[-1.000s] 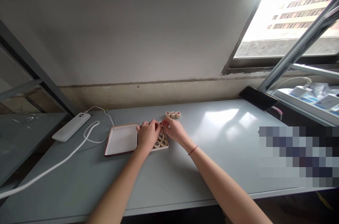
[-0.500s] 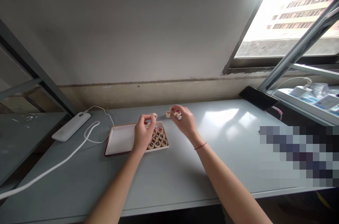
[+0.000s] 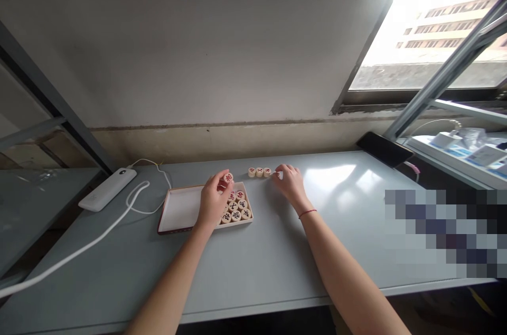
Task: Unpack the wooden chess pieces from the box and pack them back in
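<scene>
Between the fingertips of my left hand (image 3: 214, 200) is a round wooden piece (image 3: 228, 178) with a red character, held above the open box. Under and beside that hand, the box (image 3: 252, 219) holds several round pieces (image 3: 236, 215) with black or red characters, partly hidden by the hand. My right hand (image 3: 290, 184) pinches another piece (image 3: 279, 175) at the right end of a short row on the desk. In that row, three pieces (image 3: 259, 171) with red characters stand side by side.
The box lid (image 3: 182, 208) lies left of the pieces on the grey desk (image 3: 253, 266). A white power bank (image 3: 106, 189) and a white cable (image 3: 99, 240) are at the left. A black phone-like object (image 3: 384, 149) and a white box (image 3: 443, 147) are at the right.
My right hand has moved right and down from above the row, uncovering the three pieces. The piece in my left hand has turned, so its red character faces up, and sits slightly lower.
</scene>
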The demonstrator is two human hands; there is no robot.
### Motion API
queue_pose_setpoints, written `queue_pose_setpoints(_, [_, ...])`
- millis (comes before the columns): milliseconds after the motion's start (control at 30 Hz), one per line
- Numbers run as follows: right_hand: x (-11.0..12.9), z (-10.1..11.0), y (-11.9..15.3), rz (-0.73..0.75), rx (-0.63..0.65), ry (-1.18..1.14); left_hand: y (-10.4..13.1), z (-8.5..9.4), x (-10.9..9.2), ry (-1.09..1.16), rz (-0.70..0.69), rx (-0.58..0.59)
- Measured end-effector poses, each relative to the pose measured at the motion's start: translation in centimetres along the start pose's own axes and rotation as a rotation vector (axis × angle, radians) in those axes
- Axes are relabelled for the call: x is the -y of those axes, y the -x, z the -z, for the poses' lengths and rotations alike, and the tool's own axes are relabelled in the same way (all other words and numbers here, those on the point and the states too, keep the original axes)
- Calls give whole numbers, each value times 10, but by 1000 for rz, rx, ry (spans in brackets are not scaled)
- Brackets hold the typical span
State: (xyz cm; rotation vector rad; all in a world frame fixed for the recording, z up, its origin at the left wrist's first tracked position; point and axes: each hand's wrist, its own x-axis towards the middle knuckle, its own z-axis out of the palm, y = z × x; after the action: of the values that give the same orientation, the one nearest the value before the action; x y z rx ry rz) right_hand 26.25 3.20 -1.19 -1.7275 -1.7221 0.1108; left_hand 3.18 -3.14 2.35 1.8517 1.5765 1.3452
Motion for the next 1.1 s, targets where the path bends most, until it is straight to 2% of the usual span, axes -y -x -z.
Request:
queue_pose_setpoints(67, [24,5,7,81,-20,-161,2,-1,-1,-127,-104,27])
queue_pose_setpoints(167, [65,12,22,207,221,-508,4,-2,1,-251,-232,66])
queue_pose_setpoints(233, [85,16,32,275,306,-571,5,-4,2,-293,-273,91])
queue_pose_setpoints(367, [96,16,40,272,315,-611,5,-6,4,-327,-296,116])
queue_pose_setpoints(533, [75,14,24,223,269,-613,5,-8,3,-310,-296,167])
queue_pose_setpoints(767, [3,27,-7,54,19,-239,4,-2,-1,-284,-248,172])
queue_pose_setpoints(900, [-23,18,-10,27,61,-114,4,-2,2,-282,-236,173])
queue_pose_setpoints(1100, [-34,3,-8,66,134,-81,4,0,4,-246,-224,176])
